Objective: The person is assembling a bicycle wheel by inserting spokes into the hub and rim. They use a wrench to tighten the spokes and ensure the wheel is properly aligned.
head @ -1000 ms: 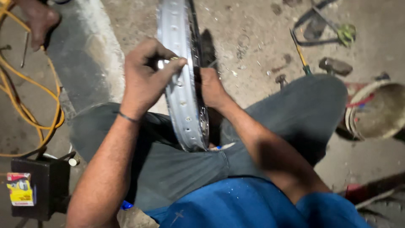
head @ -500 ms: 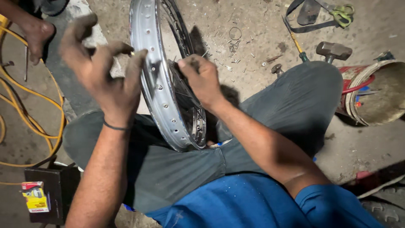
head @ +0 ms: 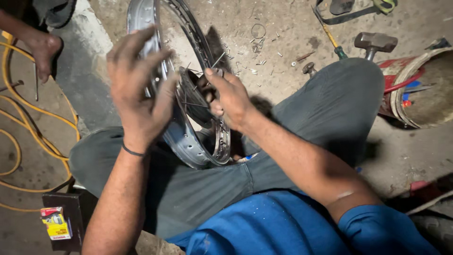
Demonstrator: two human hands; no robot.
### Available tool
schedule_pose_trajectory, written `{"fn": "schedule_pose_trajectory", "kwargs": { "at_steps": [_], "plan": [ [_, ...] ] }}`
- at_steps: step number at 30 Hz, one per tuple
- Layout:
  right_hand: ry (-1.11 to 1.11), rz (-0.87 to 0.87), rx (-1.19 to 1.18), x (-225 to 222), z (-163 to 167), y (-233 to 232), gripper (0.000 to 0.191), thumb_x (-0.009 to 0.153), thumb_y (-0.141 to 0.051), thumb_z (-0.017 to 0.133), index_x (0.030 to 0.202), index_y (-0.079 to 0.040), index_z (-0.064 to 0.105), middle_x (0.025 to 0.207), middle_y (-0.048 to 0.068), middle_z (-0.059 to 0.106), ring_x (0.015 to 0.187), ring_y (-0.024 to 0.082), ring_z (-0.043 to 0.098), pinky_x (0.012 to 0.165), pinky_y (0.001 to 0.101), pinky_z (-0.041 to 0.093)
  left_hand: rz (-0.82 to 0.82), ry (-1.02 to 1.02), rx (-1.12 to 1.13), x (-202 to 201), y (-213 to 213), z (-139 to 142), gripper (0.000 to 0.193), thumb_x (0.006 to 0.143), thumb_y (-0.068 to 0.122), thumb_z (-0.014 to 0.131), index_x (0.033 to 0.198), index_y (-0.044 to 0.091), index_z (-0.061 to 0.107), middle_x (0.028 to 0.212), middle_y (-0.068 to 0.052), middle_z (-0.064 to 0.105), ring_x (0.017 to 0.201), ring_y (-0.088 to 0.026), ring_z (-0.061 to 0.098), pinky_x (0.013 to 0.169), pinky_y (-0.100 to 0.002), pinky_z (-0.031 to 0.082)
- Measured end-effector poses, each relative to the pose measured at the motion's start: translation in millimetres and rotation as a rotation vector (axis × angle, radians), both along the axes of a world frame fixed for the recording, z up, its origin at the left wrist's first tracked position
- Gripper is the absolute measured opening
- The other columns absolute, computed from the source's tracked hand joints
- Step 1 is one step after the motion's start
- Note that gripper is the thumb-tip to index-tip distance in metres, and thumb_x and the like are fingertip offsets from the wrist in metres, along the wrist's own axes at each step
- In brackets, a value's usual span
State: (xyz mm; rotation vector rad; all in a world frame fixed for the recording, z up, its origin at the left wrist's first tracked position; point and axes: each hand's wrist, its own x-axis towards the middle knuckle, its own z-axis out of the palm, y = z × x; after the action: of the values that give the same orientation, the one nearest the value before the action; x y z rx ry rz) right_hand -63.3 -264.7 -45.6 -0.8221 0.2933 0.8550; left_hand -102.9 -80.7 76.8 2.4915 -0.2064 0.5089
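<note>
A shiny metal wheel rim (head: pixel 188 141) with loose spokes stands tilted on my lap, between my grey trouser legs. My left hand (head: pixel 139 89) is spread flat against the rim's outer band, fingers apart. Inside the rim, my right hand (head: pixel 229 97) grips the dark hub (head: pixel 196 94), from which thin spokes stick out. The rim's top runs out of view at the upper edge.
Small spoke nipples and a wire ring (head: pixel 257 30) lie scattered on the concrete floor. A hammer (head: pixel 373 43) and a screwdriver (head: pixel 330 38) lie at the upper right by a red-rimmed bucket (head: pixel 420 87). Yellow cable (head: pixel 19 137), a black box (head: pixel 63 219) and another person's foot (head: pixel 42 47) are on the left.
The rim has turned from edge-on to show its open side. My left hand let go of the rim's top and now lies spread on its band; my right hand moved onto the hub.
</note>
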Motion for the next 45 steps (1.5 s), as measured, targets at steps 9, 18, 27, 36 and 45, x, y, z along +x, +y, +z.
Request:
{"fn": "schedule_pose_trajectory", "kwargs": {
  "at_steps": [9,18,27,36,45],
  "plan": [
    [-1.103,0.241,-0.951,51.0,-12.5,-12.7,0.021,0.100,-0.022,0.064,0.110,-0.005,0.071,0.082,0.018,0.071,0.076,0.033,0.071,0.069,0.0467,0.053,0.099,0.283,-0.763,-1.4,42.4,-35.9,0.056,0.102,0.026,0.075,0.145,-0.002,0.052,0.129,-0.010,0.066,0.118,-0.016,0.063,0.104,-0.030,0.054],
    [-1.165,0.272,-0.822,31.1,9.7,-19.1,0.021,0.095,-0.024,0.068,0.103,-0.004,0.071,0.087,0.021,0.072,0.084,0.040,0.071,0.075,0.0497,0.054,-0.039,0.730,-0.629,-31.1,43.7,-39.4,0.030,0.100,0.029,0.071,0.109,0.001,0.072,0.093,0.003,0.071,0.087,-0.007,0.062,0.077,-0.026,0.053],
    [-1.268,0.245,-0.751,23.2,21.8,-18.3,0.025,0.104,-0.022,0.067,0.092,0.000,0.070,0.082,0.019,0.067,0.078,0.033,0.068,0.070,0.0452,0.052,-0.069,0.734,-0.781,-26.6,40.0,-43.9,0.028,0.102,0.027,0.071,0.111,0.001,0.073,0.095,0.002,0.070,0.088,-0.006,0.061,0.077,-0.025,0.050],
    [-0.873,0.121,-0.549,24.6,37.2,-34.5,0.036,0.110,-0.035,0.055,0.101,-0.006,0.075,0.065,0.004,0.063,0.060,0.013,0.061,0.056,0.0306,0.048,-0.049,0.756,-0.735,-34.1,47.4,-45.5,0.040,0.103,0.035,0.069,0.116,-0.002,0.072,0.098,0.000,0.071,0.091,-0.009,0.062,0.080,-0.026,0.052],
    [-0.422,0.038,0.008,-17.7,48.1,-2.3,0.031,0.104,-0.033,0.057,0.098,-0.004,0.068,0.078,0.001,0.066,0.061,0.007,0.063,0.053,0.0245,0.053,0.056,0.869,-0.849,-43.8,48.3,-49.7,0.053,0.098,0.038,0.064,0.126,-0.007,0.067,0.118,-0.010,0.071,0.110,-0.019,0.065,0.098,-0.032,0.050]
  ]
}}
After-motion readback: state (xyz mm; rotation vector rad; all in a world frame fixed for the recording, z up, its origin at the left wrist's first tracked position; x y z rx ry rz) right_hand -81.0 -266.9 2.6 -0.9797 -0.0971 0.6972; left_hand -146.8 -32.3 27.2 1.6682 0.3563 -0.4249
